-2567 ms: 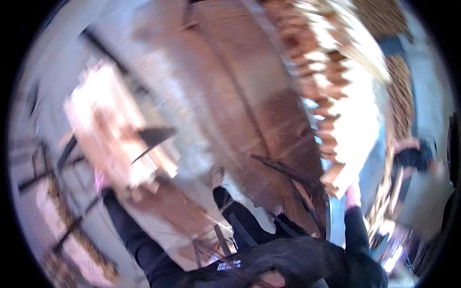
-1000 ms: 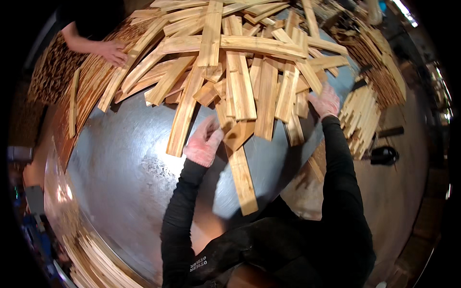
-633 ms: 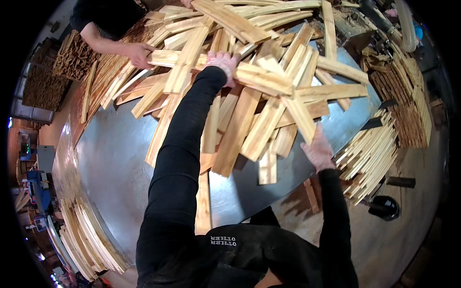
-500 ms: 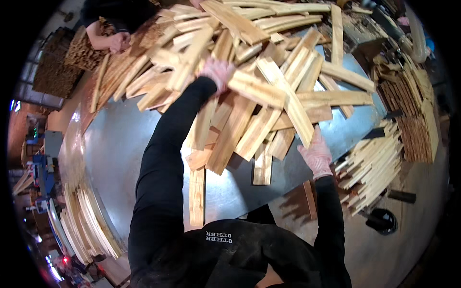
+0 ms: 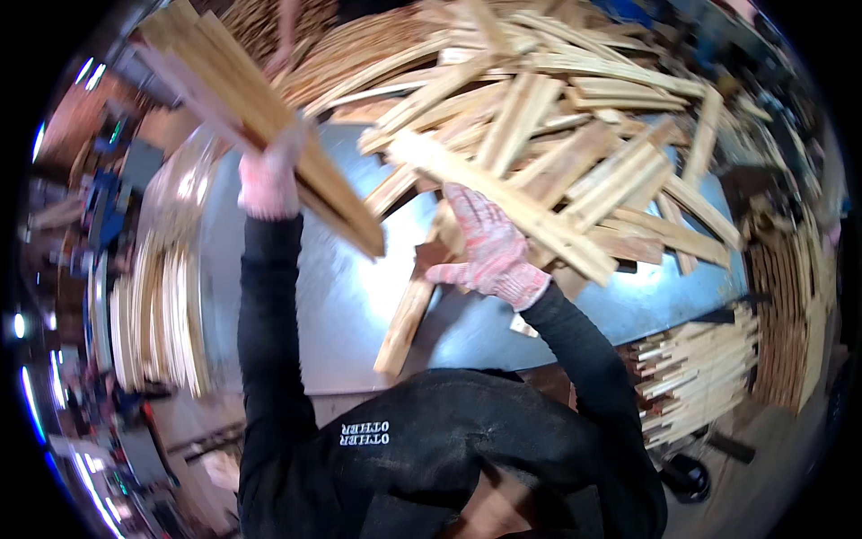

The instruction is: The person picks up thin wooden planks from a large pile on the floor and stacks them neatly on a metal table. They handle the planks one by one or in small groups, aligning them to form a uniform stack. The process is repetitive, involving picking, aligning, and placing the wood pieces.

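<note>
My left hand (image 5: pixel 269 180), in a pinkish-white knit glove, grips several long wooden boards (image 5: pixel 206 81) lifted at the left above the metal table. Those boards are tilted, and my fingers are partly hidden against them. Lower in the middle, my right hand (image 5: pixel 489 251) wears a like glove; its fingers are stretched out, thumb apart. Just beyond its fingers runs a long pale board (image 5: pixel 512 202) lying across the loose wood pile (image 5: pixel 557 171). Near its thumb, a short board (image 5: pixel 404 328) points toward me. Whether the right hand touches any board, I cannot tell.
The shiny metal table (image 5: pixel 314 323) carries the jumbled pile at its middle and far side. Stacked pale strips (image 5: pixel 157 314) stand at the left, another stack (image 5: pixel 696 368) at the right, with darker stacked boards (image 5: pixel 781 314) beyond. Part of another person's arm (image 5: pixel 287 36) shows at the far side.
My left hand has come away from the pile to the left, now holding several boards. My right hand has moved leftward over the near boards, and the view has shifted.
</note>
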`<action>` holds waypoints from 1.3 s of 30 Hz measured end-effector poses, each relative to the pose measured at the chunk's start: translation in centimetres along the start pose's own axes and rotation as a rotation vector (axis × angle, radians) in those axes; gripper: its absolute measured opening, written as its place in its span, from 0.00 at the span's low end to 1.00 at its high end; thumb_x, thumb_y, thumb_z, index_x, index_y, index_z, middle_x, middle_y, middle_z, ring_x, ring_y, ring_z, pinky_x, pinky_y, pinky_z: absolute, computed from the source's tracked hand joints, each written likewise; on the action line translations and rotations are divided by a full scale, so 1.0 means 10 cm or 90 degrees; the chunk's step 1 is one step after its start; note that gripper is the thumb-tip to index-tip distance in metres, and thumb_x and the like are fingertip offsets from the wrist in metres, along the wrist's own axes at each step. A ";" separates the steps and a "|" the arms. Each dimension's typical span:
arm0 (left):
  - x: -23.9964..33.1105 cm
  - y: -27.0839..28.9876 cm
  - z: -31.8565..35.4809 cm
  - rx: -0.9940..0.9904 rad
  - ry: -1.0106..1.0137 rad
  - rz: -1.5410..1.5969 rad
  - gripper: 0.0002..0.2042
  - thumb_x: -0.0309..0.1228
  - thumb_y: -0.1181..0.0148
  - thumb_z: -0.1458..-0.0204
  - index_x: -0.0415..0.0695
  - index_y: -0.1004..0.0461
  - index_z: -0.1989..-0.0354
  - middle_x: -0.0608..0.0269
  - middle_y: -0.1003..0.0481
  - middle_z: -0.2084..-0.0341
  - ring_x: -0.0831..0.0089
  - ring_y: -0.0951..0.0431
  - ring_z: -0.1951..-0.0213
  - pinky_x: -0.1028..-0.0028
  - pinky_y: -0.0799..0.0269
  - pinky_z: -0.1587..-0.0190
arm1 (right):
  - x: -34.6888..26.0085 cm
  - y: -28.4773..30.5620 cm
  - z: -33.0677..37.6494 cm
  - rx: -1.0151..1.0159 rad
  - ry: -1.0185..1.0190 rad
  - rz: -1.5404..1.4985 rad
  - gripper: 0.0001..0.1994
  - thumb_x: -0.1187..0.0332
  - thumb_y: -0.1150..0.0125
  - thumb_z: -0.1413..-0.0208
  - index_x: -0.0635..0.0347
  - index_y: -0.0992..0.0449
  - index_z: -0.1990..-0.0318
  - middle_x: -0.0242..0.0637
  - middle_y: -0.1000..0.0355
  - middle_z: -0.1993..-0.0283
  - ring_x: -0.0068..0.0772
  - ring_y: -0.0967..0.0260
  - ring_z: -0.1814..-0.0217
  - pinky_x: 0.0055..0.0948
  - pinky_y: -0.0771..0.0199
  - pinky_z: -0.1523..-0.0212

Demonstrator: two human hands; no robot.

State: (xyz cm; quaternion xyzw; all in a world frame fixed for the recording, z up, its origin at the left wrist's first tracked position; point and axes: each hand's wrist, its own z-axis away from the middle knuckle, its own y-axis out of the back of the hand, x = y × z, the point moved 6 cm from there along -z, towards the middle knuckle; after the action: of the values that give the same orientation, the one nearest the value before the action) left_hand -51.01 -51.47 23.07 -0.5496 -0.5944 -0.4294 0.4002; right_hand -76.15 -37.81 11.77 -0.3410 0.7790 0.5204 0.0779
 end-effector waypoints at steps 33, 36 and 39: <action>-2.27 4.05 2.55 -0.092 0.666 -0.854 0.19 0.45 0.56 0.42 0.49 0.29 0.49 0.54 0.23 0.53 0.55 0.23 0.50 0.55 0.27 0.50 | -1.33 -1.79 -0.34 -0.566 -0.275 0.168 0.19 0.56 0.42 0.44 0.56 0.25 0.48 0.48 0.23 0.59 0.50 0.25 0.54 0.43 0.24 0.56; -2.35 4.71 2.74 -0.056 0.492 -0.771 0.20 0.51 0.49 0.46 0.50 0.27 0.54 0.48 0.22 0.59 0.47 0.24 0.54 0.53 0.29 0.53 | -1.57 -1.70 -0.73 -0.492 0.093 0.211 0.19 0.67 0.40 0.49 0.49 0.23 0.48 0.40 0.22 0.59 0.45 0.25 0.57 0.41 0.25 0.58; -2.33 4.71 2.91 -0.103 0.408 -0.732 0.18 0.48 0.47 0.44 0.46 0.28 0.55 0.44 0.23 0.61 0.45 0.23 0.58 0.53 0.28 0.57 | -1.74 -2.46 -0.86 -0.608 0.249 0.130 0.14 0.70 0.42 0.53 0.51 0.21 0.57 0.40 0.25 0.66 0.47 0.26 0.61 0.46 0.27 0.58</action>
State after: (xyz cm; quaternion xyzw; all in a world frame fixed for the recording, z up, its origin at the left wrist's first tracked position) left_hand -2.37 -29.79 -4.76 -0.0185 -0.6103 -0.7603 0.2219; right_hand -45.97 -42.94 5.25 -0.3518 0.4842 0.7491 -0.2839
